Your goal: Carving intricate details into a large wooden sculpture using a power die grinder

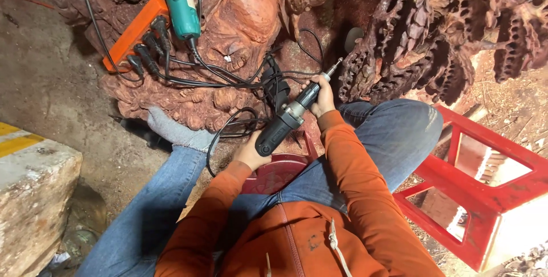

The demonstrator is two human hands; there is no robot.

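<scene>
The right hand (323, 97) wraps shut around the neck of a black rotary grinder (288, 118), its bit just beside the reddish carved wood root (411, 37); the left hand (250, 152) cups the grinder's rear end. Dirt floor (45, 77) lies below, with a red plastic stool (485, 185), an orange power strip (134, 31) and a teal power tool (180, 3).

An orange power strip (132, 32) with black plugs lies up and to the left of the hands, and a teal power tool (179, 3) rests just right of it on the reddish wood. To the right of the hands stands a red plastic stool (485, 180). Far to their left sits a pale stone block (34, 197) with a yellow stripe.
</scene>
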